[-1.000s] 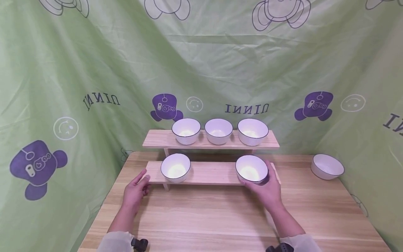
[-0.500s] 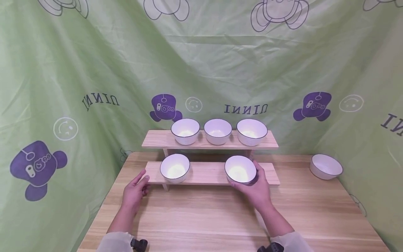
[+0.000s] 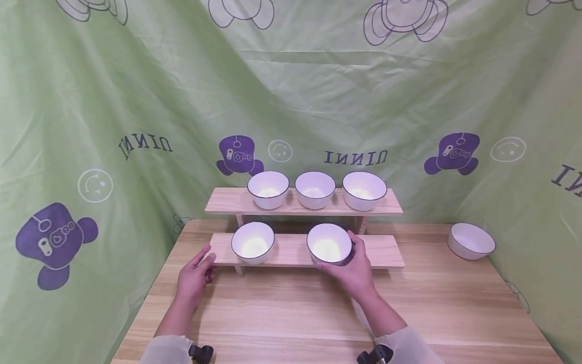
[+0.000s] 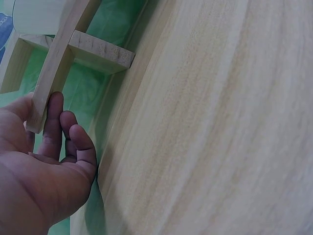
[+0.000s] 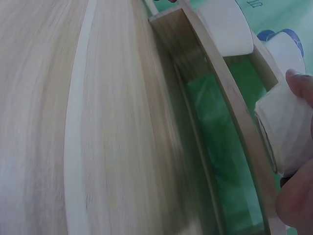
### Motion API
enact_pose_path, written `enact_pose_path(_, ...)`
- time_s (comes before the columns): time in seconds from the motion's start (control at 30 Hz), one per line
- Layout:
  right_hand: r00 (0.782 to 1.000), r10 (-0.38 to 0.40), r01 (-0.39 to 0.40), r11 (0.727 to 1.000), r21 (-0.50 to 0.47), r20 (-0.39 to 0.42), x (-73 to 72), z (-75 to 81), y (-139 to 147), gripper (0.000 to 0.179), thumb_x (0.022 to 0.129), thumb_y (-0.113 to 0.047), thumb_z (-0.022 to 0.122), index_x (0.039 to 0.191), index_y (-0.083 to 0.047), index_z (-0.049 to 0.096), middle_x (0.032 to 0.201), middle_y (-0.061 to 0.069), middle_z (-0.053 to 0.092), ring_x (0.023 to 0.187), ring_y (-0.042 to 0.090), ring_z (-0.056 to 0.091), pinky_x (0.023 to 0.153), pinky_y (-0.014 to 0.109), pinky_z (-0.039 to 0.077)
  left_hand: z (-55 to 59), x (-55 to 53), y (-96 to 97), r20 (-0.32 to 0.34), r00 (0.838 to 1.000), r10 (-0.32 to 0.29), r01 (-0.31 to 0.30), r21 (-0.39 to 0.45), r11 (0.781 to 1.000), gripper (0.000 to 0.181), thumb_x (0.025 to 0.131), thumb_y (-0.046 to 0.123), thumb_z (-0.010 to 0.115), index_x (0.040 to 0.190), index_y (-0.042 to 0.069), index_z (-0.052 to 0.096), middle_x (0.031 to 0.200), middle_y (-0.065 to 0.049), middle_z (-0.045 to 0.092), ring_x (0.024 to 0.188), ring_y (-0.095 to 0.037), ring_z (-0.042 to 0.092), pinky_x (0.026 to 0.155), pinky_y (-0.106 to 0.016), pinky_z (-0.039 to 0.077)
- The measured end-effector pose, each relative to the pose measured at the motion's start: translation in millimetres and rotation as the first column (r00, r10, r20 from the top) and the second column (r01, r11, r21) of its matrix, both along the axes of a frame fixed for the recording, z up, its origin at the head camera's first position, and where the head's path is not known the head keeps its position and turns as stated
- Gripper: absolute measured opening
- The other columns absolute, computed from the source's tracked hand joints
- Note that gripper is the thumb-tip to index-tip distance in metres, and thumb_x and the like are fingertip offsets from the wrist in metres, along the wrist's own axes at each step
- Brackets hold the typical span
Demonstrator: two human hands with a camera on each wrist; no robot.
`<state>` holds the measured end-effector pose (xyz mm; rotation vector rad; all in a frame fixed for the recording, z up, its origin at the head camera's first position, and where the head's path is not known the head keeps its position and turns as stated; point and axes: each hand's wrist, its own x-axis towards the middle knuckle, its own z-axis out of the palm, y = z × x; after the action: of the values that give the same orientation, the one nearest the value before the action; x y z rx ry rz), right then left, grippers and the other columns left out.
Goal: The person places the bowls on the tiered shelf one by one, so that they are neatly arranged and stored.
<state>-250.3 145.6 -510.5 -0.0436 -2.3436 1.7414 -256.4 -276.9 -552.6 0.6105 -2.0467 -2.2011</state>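
My right hand (image 3: 352,270) grips a white bowl (image 3: 329,242) with a dark rim at the middle of the lower shelf board (image 3: 291,250). In the right wrist view the thumb and fingers are around this bowl (image 5: 288,129); whether its base touches the board cannot be told. My left hand (image 3: 194,278) holds the left end of the lower board, thumb above and fingers beneath, as the left wrist view shows on the board's end (image 4: 44,98). Another white bowl (image 3: 253,243) stands on the lower board's left part.
Three white bowls, the middle one (image 3: 315,190) among them, stand in a row on the upper board (image 3: 232,201). A further bowl (image 3: 471,241) sits at the right rear of the wooden table (image 3: 282,313). A green printed cloth (image 3: 291,101) hangs behind and at both sides.
My right hand has moved left along the lower board with the bowl, from near its right end to the middle. The left hand stays at the board's left end.
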Motion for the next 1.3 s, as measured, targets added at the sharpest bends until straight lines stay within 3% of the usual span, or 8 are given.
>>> enact_pose_path(1.3, 0.998, 0.061, -0.061, 0.997, 0.052, 0.005, -16.9, -0.3, -41, 0.124, 0.056, -0.042, 0.104, 0.151, -0.009, 0.032, 0.149, 0.019, 0.05, 0.14, 0.032, 0.048, 0.119, 0.048, 0.037, -1.5, -1.5, -0.6, -0.008, 1.0, 0.011, -0.011, 0.011, 1.0, 0.065, 0.094, 0.038, 0.078, 0.152, 0.021, 0.054, 0.085, 0.006, 0.072, 0.086, -0.012, 0.067, 0.072, -0.023, 0.057)
